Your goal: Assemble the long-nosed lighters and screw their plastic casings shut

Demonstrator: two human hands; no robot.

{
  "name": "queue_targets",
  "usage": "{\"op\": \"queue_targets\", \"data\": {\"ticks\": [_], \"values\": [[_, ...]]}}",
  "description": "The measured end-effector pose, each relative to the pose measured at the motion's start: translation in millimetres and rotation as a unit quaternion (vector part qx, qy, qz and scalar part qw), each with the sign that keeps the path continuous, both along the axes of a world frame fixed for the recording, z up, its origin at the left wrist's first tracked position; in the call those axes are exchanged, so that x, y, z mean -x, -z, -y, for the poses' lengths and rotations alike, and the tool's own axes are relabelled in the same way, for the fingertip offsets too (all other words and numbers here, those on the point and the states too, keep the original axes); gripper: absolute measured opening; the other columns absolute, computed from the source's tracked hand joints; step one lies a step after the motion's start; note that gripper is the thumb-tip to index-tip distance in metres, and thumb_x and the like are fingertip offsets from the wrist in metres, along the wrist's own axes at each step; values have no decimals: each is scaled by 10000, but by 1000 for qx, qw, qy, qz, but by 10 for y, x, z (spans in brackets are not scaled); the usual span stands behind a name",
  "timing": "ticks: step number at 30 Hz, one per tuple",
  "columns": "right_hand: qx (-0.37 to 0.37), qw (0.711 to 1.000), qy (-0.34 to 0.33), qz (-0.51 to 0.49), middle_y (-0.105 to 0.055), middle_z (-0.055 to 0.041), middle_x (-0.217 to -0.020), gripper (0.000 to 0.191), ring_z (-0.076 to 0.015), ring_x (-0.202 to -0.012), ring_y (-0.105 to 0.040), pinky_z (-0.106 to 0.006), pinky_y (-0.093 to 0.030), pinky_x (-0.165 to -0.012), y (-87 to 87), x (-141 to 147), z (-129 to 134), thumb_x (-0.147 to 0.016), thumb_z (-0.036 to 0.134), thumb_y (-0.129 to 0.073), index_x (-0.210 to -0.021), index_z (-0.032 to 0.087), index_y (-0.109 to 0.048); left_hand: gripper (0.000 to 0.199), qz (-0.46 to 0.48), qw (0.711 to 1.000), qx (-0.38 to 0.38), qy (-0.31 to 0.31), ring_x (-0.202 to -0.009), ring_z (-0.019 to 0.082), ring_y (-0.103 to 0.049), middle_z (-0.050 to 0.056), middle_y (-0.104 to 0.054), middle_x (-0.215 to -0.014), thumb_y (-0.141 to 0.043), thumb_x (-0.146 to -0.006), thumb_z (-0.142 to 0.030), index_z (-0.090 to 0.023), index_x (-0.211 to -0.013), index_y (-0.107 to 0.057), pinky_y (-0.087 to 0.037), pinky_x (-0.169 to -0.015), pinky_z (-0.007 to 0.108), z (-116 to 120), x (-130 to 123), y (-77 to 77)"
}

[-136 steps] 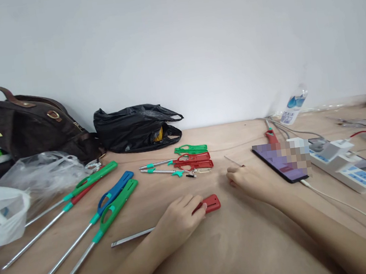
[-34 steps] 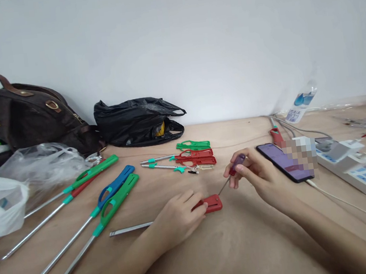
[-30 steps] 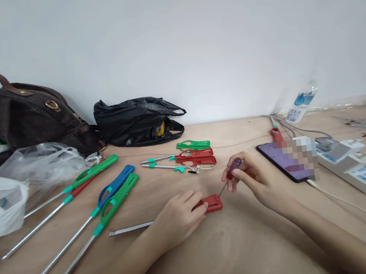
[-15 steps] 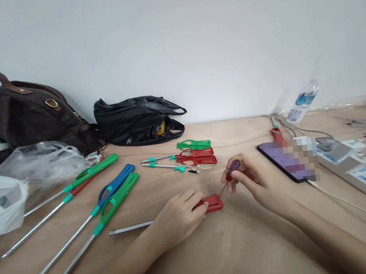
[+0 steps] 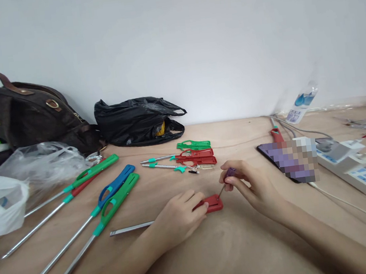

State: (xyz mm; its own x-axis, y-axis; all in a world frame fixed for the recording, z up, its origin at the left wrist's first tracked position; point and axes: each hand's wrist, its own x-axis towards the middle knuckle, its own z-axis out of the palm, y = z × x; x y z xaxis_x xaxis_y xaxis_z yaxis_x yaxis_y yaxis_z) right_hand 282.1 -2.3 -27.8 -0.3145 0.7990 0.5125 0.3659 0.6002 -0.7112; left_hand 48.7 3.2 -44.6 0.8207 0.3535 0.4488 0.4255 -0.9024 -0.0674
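Observation:
Pressed against the table by my left hand (image 5: 184,214) is a red gas lighter (image 5: 214,204), its long metal tube pointing left from under the wrist. My right hand (image 5: 251,186) is closed around the purple handle of a screwdriver (image 5: 230,174). The screwdriver leans to the right, and its tip meets the red handle near its right end. Beyond my hands lie opened red lighter halves (image 5: 198,156), a green handle shell (image 5: 194,145) and small loose parts (image 5: 194,171).
Long lighters, among them a blue one (image 5: 109,191) and a green one (image 5: 111,208), lie at left. Behind are a black plastic bag (image 5: 137,120) and a dark backpack (image 5: 33,115). At right are a phone (image 5: 281,162), a power strip (image 5: 354,173) and a bottle (image 5: 302,102).
My right hand has shifted slightly left and down and its fingers have turned around the screwdriver handle. The left hand and the red lighter have stayed in place.

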Motion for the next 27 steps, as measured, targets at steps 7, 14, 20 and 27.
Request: {"op": "queue_targets", "data": {"ticks": [7, 14, 20, 27], "values": [[-56, 995, -14, 76, -648, -61, -939, 177, -168, -777, -634, -313, -527, -707, -169, 51, 79, -974, 213, -414, -1128, 243, -497, 163, -15, 1000, 11, -3, -755, 181, -546, 55, -623, -924, -474, -928, -143, -155, -851, -617, -451, -622, 283, -6, 6, 6], [-63, 994, 5, 91, -653, -39, -826, 76, -147, -662, -600, -265, -485, -593, -232, 31, 54, -957, 263, -482, -1003, 226, -530, 149, -16, 1000, 17, 2, -772, 187, -547, 57, -621, -938, -482, -924, -146, -150, -863, -618, -451, -623, 292, -16, 11, 22], [-187, 971, 67, 133, -581, -6, -700, 61, -131, -580, -535, -241, -430, -544, -109, 91, -19, -941, 220, -465, -938, 192, -519, 170, -15, 1000, 12, 0, -744, 185, -533, 56, -618, -925, -469, -935, -149, -152, -855, -619, -441, -613, 295, -14, 13, 16], [-225, 908, 54, 350, -627, -78, -782, 210, -198, -701, -577, -291, -389, -606, -424, 79, 12, -943, 144, -362, -932, 144, -572, 151, -24, 999, 25, 1, -785, 190, -547, 63, -618, -952, -474, -933, -146, -150, -899, -621, -461, -649, 297, -10, 10, 14]]}}
